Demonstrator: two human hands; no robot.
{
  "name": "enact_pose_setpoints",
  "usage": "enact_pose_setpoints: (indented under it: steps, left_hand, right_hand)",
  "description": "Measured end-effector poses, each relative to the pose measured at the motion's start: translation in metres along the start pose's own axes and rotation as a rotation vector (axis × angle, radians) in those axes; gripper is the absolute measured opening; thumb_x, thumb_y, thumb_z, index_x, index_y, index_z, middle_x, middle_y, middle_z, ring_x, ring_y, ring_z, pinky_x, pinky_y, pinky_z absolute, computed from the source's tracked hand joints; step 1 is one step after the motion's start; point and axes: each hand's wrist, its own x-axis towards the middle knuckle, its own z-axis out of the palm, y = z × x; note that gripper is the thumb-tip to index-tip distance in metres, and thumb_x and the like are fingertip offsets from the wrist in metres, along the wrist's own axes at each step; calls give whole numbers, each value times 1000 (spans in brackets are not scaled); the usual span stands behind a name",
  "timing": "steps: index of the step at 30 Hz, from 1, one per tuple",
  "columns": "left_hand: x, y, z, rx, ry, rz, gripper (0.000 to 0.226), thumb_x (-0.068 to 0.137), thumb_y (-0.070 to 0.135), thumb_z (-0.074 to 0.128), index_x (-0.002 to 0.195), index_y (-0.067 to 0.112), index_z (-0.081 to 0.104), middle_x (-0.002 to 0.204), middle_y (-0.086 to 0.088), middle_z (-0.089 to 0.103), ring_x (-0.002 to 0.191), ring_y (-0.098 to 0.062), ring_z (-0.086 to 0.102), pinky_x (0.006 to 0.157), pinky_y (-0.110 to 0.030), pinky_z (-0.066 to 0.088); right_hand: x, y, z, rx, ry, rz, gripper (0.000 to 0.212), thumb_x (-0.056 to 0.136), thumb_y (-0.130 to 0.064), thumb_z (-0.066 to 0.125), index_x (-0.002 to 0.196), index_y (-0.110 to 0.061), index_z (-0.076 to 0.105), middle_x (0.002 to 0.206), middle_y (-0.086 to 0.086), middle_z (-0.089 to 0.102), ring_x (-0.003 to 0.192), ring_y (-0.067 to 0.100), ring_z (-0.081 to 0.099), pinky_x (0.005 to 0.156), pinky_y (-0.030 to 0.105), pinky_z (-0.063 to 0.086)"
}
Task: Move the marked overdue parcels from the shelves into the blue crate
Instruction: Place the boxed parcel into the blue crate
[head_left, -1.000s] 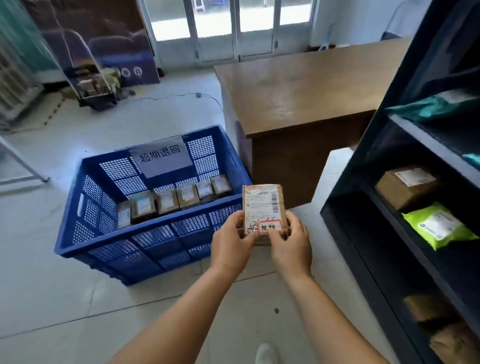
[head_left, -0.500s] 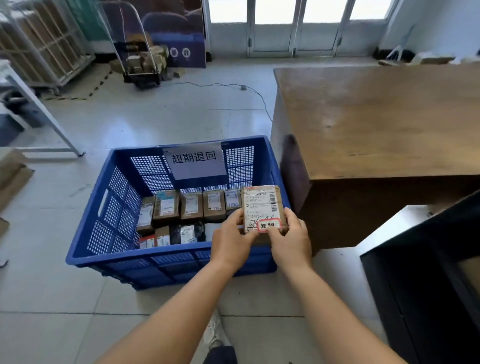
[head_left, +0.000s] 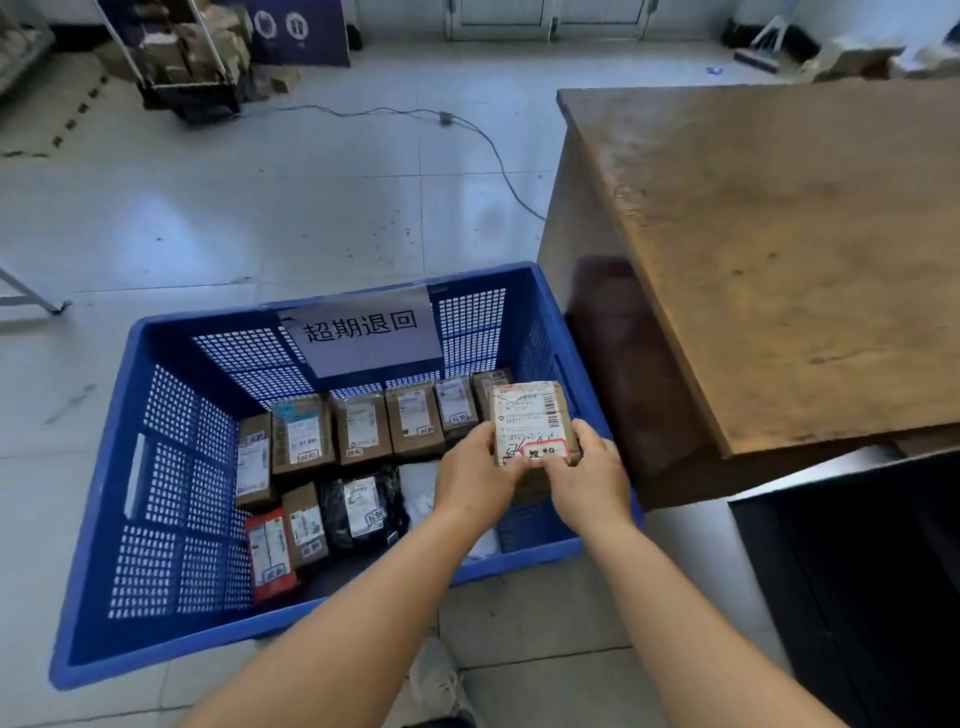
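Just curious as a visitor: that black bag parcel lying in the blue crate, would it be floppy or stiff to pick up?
Probably floppy: the black bag parcel looks wrinkled and lumpy, unlike the flat-sided cardboard boxes behind it. Its glossy plastic might be slippery. It seems unlikely to roll, since it lies flat.

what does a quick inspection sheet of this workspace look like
surface: pale tiled floor, scuffed and spotted
job's things: blue crate on the floor, paper sign on its far wall; a row of brown boxes at the back, mixed parcels in front; held parcel with red-edged sticker over the crate's right end
clutter: loaded cart far left, boxes far right
grippers: left hand and right hand both grip the held parcel's lower end
cables: grey cable across the floor, running behind the desk
surroundings: wooden desk right, dark shelf lower right
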Motion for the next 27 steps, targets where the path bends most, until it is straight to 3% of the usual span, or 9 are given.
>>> enact_pose_setpoints:
  steps: [7, 12, 20, 24, 27]
  left_hand:
    - [66, -52, 21, 64, -117, -152, 42, 86, 26, 68, 126, 21, 54, 118, 3, 66, 102, -19, 63, 88, -38, 51]
    - [111, -105, 48, 101, -190, -240, 38, 87, 24, 67, 124, 23, 60, 116, 1, 68, 103, -19, 63, 80, -26, 46]
    - [169, -196, 121, 154, -311, -353, 36, 85, 29, 69, 119, 21, 65, 113, -2, 70, 101, -20, 64, 81, -27, 48]
    - [192, -236, 163, 80, -353, -418, 32, 84, 24, 70, 115, 19, 68, 111, -4, 70, 100, -21, 65, 85, -29, 49]
    - [209, -261, 189, 87, -384, -444, 31, 82, 25, 72, 112, 18, 70, 109, -5, 71, 99, -23, 66, 87, -33, 51]
  right_hand:
    - [65, 27, 54, -185, -140, 127, 38, 94, -23, 52, 131, -19, 47, 130, 9, 46, 108, 26, 52, 78, 29, 38]
    - [118, 70, 103, -293, -253, 187, 29, 90, -26, 53, 118, -16, 55, 121, 9, 53, 100, 28, 56, 76, 35, 45]
    - [189, 161, 171, -441, -407, 298, 30, 89, -29, 56, 117, -16, 57, 120, 7, 58, 91, 25, 57, 54, 28, 34]
    - [221, 204, 199, -538, -433, 323, 32, 90, -28, 58, 119, -15, 56, 122, 8, 58, 99, 27, 59, 70, 29, 45]
    - [242, 235, 220, -596, -458, 357, 34, 90, -27, 59, 121, -13, 56, 124, 9, 58, 106, 30, 59, 74, 30, 43]
